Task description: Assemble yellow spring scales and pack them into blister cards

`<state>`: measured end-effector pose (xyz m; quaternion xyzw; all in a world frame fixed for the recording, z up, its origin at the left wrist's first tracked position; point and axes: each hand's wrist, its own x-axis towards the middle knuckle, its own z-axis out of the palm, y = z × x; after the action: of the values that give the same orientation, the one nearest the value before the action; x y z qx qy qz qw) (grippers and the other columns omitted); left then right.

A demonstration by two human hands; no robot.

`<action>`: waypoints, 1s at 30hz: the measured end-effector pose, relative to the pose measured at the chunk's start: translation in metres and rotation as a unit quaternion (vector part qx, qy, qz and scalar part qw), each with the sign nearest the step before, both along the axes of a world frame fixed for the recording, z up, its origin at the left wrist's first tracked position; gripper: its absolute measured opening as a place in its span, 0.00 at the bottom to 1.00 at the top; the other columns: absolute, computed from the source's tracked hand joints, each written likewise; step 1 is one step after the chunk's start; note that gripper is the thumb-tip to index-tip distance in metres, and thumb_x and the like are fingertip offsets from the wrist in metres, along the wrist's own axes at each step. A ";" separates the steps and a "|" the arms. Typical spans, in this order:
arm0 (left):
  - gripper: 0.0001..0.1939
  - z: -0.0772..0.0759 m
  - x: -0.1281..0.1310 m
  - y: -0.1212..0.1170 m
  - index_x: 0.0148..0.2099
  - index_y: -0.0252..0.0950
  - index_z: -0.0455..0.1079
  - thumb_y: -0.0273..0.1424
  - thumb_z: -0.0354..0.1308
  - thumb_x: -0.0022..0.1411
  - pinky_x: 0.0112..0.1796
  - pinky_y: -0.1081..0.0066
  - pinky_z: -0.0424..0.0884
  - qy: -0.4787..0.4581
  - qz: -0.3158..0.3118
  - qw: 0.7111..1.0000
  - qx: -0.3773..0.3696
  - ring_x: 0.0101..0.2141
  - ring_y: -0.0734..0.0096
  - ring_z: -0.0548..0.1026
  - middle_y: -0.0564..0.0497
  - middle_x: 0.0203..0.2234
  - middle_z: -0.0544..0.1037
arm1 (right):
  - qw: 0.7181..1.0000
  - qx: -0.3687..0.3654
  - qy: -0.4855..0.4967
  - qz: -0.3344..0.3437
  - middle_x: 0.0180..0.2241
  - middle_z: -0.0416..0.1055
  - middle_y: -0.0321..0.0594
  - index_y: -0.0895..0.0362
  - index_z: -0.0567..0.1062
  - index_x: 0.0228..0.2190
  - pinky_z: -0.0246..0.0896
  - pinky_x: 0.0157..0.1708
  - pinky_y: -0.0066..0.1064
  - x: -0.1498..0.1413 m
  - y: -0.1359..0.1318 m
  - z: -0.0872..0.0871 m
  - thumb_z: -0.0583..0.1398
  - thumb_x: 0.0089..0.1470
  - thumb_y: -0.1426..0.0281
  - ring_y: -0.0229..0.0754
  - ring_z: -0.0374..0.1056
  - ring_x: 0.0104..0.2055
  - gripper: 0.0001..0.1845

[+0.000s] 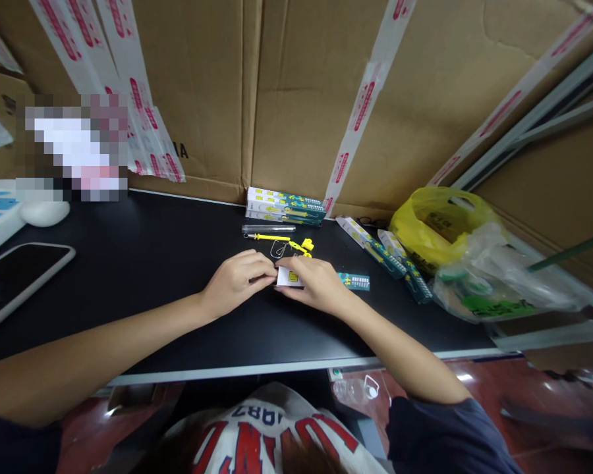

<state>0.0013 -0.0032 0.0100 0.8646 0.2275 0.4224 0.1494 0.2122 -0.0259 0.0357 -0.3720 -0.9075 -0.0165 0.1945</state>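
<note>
Both hands meet at the middle of the black table (143, 263). My left hand (237, 280) is curled, its fingertips pinched at the left end of a small white and teal box (289, 277). My right hand (316, 283) lies over the same box with fingers closed on it; the box's teal end (354, 282) sticks out to the right. Just beyond the hands lie a clear tube with a yellow tool (267, 232), a wire loop (278, 249) and small yellow parts (304, 247).
A stack of teal and white boxes (284, 206) sits against the cardboard wall. More such boxes (385, 253) lie to the right beside a yellow plastic bag (437, 227) and a clear bag (494, 276). A phone (14, 280) lies at the left edge.
</note>
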 end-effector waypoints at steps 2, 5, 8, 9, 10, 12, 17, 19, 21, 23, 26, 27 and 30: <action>0.08 -0.001 0.000 0.001 0.35 0.36 0.74 0.29 0.54 0.65 0.36 0.69 0.68 0.004 0.004 1.000 0.001 0.32 0.71 0.72 0.49 0.31 0.78 | 1.000 -0.004 -0.007 -0.002 0.41 0.75 0.43 0.55 0.66 0.46 0.64 0.38 0.31 0.000 0.000 0.000 0.59 0.57 0.61 0.44 0.72 0.41 0.18; 0.08 -0.003 -0.001 0.003 0.36 0.36 0.74 0.30 0.53 0.65 0.37 0.69 0.68 0.017 0.003 1.000 0.001 0.33 0.71 0.72 0.49 0.32 0.78 | 1.000 -0.013 -0.004 -0.004 0.43 0.75 0.43 0.55 0.66 0.48 0.65 0.40 0.32 0.000 0.000 0.000 0.60 0.57 0.60 0.45 0.72 0.43 0.20; 0.09 -0.003 -0.001 0.004 0.38 0.37 0.74 0.30 0.52 0.65 0.38 0.68 0.69 0.024 -0.001 1.000 -0.004 0.35 0.70 0.73 0.49 0.34 0.78 | 1.000 -0.025 0.004 -0.009 0.46 0.74 0.44 0.54 0.64 0.50 0.65 0.42 0.33 0.002 0.001 0.001 0.62 0.54 0.60 0.46 0.72 0.46 0.25; 0.09 -0.002 -0.001 0.004 0.39 0.37 0.74 0.30 0.52 0.65 0.39 0.68 0.69 0.024 -0.002 1.000 -0.006 0.35 0.70 0.73 0.49 0.34 0.77 | 1.000 -0.027 0.006 -0.012 0.47 0.73 0.45 0.54 0.64 0.51 0.66 0.42 0.34 0.002 0.001 0.002 0.63 0.54 0.60 0.46 0.72 0.46 0.26; 0.08 -0.002 -0.001 0.003 0.39 0.37 0.73 0.30 0.52 0.64 0.39 0.68 0.69 0.025 -0.003 1.000 -0.009 0.35 0.70 0.73 0.49 0.34 0.77 | 0.999 -0.029 0.006 -0.014 0.48 0.73 0.45 0.54 0.63 0.52 0.66 0.42 0.34 0.003 0.002 0.002 0.63 0.53 0.61 0.46 0.72 0.46 0.27; 0.07 0.001 -0.002 0.003 0.41 0.37 0.71 0.32 0.54 0.62 0.39 0.68 0.69 0.036 -0.009 0.999 -0.020 0.35 0.69 0.73 0.49 0.35 0.77 | 0.999 -0.028 0.005 -0.020 0.48 0.72 0.46 0.54 0.62 0.53 0.66 0.42 0.34 0.004 0.003 0.001 0.63 0.53 0.63 0.46 0.72 0.46 0.28; 0.15 0.004 -0.003 0.001 0.42 0.37 0.66 0.38 0.62 0.56 0.39 0.67 0.69 0.063 -0.009 0.998 -0.022 0.36 0.67 0.72 0.50 0.35 0.75 | 0.999 -0.016 0.005 -0.029 0.48 0.72 0.47 0.54 0.59 0.54 0.66 0.40 0.35 0.006 0.005 -0.002 0.63 0.53 0.63 0.48 0.72 0.45 0.30; 0.12 0.004 -0.003 0.002 0.42 0.37 0.65 0.34 0.60 0.57 0.38 0.68 0.69 0.053 -0.002 0.998 -0.014 0.34 0.69 0.71 0.51 0.34 0.74 | 0.999 -0.010 0.014 -0.033 0.47 0.72 0.47 0.54 0.59 0.54 0.66 0.40 0.35 0.007 0.005 -0.003 0.63 0.52 0.63 0.48 0.72 0.45 0.30; 0.10 0.004 -0.004 0.003 0.42 0.37 0.65 0.30 0.58 0.58 0.36 0.70 0.68 0.040 0.004 0.999 -0.006 0.32 0.71 0.69 0.52 0.33 0.74 | 0.999 -0.007 0.021 -0.038 0.46 0.72 0.47 0.54 0.59 0.52 0.66 0.38 0.34 0.007 0.004 -0.003 0.64 0.52 0.63 0.47 0.73 0.44 0.30; 0.11 0.003 -0.005 0.005 0.43 0.36 0.65 0.28 0.57 0.57 0.36 0.70 0.68 0.033 0.014 0.999 0.001 0.30 0.73 0.68 0.52 0.34 0.74 | 0.999 -0.005 0.023 -0.039 0.45 0.73 0.47 0.55 0.60 0.51 0.66 0.37 0.33 0.006 0.004 -0.003 0.64 0.52 0.63 0.47 0.73 0.42 0.28; 0.13 0.003 -0.005 0.007 0.46 0.36 0.64 0.28 0.57 0.56 0.37 0.70 0.69 0.033 0.028 0.999 0.000 0.31 0.73 0.68 0.50 0.38 0.73 | 0.999 -0.005 0.022 -0.034 0.44 0.73 0.46 0.55 0.61 0.48 0.65 0.36 0.32 0.005 0.002 -0.002 0.64 0.52 0.62 0.46 0.73 0.41 0.26; 0.14 0.003 -0.006 0.008 0.46 0.36 0.64 0.28 0.57 0.57 0.37 0.70 0.69 0.034 0.030 0.999 -0.002 0.31 0.73 0.69 0.50 0.39 0.73 | 0.999 -0.006 0.022 -0.032 0.43 0.73 0.46 0.55 0.61 0.47 0.64 0.35 0.31 0.005 0.002 -0.002 0.63 0.52 0.62 0.46 0.73 0.40 0.25; 0.15 0.002 -0.006 0.008 0.48 0.37 0.64 0.28 0.57 0.57 0.38 0.70 0.70 0.036 0.031 0.999 -0.012 0.32 0.73 0.70 0.50 0.40 0.73 | 0.999 -0.007 0.023 -0.029 0.42 0.74 0.45 0.55 0.61 0.46 0.64 0.35 0.31 0.004 0.001 -0.002 0.63 0.53 0.62 0.45 0.73 0.40 0.23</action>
<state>-0.0043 0.0047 0.0122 0.8697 0.2650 0.3927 0.1384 0.2159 -0.0249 0.0341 -0.3994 -0.8918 -0.0068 0.2122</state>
